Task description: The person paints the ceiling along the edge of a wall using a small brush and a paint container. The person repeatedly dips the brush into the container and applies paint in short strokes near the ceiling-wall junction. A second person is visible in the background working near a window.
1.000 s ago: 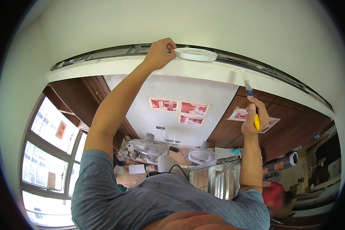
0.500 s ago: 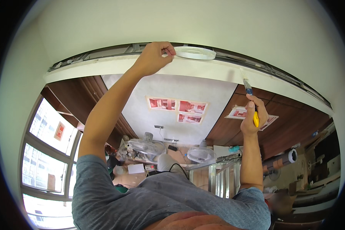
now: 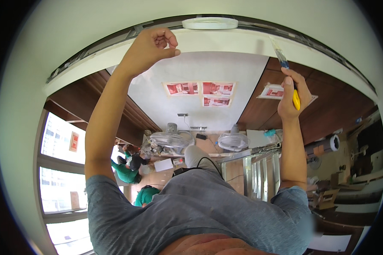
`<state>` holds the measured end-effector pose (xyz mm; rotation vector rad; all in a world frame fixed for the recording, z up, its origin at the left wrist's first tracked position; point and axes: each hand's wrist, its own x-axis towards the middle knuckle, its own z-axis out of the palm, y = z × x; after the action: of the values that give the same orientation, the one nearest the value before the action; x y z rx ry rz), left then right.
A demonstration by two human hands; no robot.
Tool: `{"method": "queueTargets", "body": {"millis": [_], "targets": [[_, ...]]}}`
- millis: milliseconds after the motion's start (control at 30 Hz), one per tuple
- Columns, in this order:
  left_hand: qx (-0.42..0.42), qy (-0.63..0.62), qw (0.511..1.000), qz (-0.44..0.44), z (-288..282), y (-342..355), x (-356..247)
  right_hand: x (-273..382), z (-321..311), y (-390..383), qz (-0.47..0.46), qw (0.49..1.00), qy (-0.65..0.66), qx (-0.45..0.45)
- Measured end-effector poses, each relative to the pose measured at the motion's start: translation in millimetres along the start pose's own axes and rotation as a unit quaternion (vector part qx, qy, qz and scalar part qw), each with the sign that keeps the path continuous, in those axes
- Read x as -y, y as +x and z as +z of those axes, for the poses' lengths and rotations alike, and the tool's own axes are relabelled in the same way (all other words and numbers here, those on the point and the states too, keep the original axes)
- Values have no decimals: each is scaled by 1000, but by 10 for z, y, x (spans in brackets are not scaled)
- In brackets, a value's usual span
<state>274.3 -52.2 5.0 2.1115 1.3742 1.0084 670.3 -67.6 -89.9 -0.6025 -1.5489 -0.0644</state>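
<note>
Likely brushing white ledge (image 3: 225,41): right hand (image 3: 294,93) grips brush (image 3: 284,63) there; left hand (image 3: 149,49) half-curled, empty, before ledge. Next needs steady strokes.

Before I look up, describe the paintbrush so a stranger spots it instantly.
Find the white ledge curving across the top. Right of its middle, the right hand holds the paintbrush, bristles up. Its blue band and yellow handle end set it apart from the round white dish to its left.
</note>
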Motion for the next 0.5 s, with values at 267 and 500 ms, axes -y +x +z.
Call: {"method": "queueTargets", "body": {"millis": [267, 500], "targets": [[-143, -21, 988, 54, -396, 152, 502, -96, -5, -45, -8, 1000, -1, -17], [-258, 153, 952, 68, -979, 428, 1094, -200, 10, -62, 23, 999, -14, -34]]}}
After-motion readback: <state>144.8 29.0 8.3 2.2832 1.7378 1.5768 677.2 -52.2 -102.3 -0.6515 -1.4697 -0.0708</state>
